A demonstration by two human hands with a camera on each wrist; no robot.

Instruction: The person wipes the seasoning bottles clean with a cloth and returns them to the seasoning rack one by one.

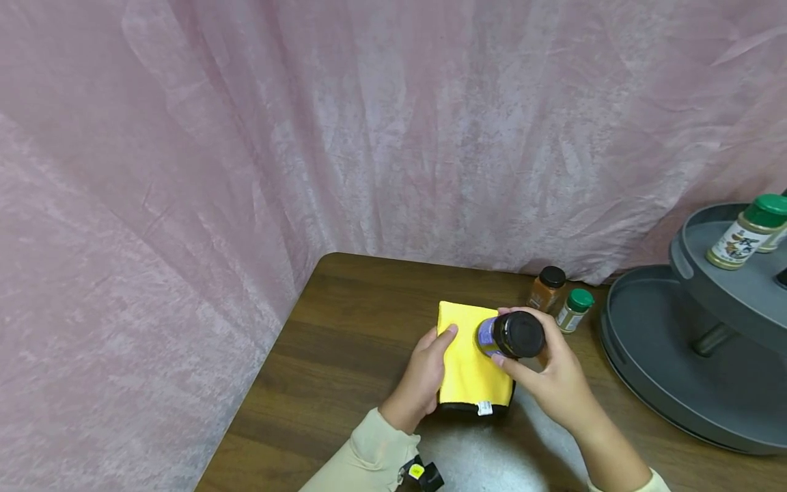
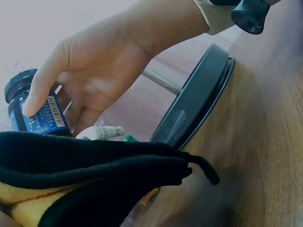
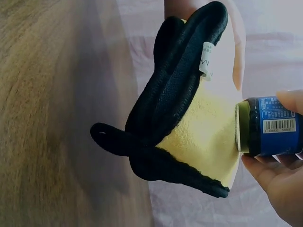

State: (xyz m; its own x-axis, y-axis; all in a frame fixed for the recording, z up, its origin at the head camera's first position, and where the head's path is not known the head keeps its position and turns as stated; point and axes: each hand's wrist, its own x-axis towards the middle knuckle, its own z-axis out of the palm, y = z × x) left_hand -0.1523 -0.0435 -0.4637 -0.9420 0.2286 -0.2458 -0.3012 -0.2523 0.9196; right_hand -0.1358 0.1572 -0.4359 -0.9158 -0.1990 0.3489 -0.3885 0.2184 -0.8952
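My left hand (image 1: 424, 374) holds a folded yellow cloth (image 1: 470, 376) with black edging and a small white tag, its thumb lying across the top face. The fingers beneath the cloth are hidden. Thumb and fingers of my right hand (image 1: 562, 379) grip a small jar (image 1: 519, 335) with a black lid and blue label. Tilted over, the jar has its base against the yellow face in the right wrist view, where the label's barcode (image 3: 279, 126) shows. In the left wrist view the black edging (image 2: 94, 153) of the cloth covers the jar's lower end.
Behind my right hand stand an orange-brown spice jar (image 1: 544, 290) with a black lid and a green-capped shaker (image 1: 574, 311). A grey two-tier round stand (image 1: 645, 307) fills the right side, with a green-capped bottle (image 1: 740, 236) on top. Pink curtain (image 1: 399, 137) hangs behind the wooden table (image 1: 344, 342).
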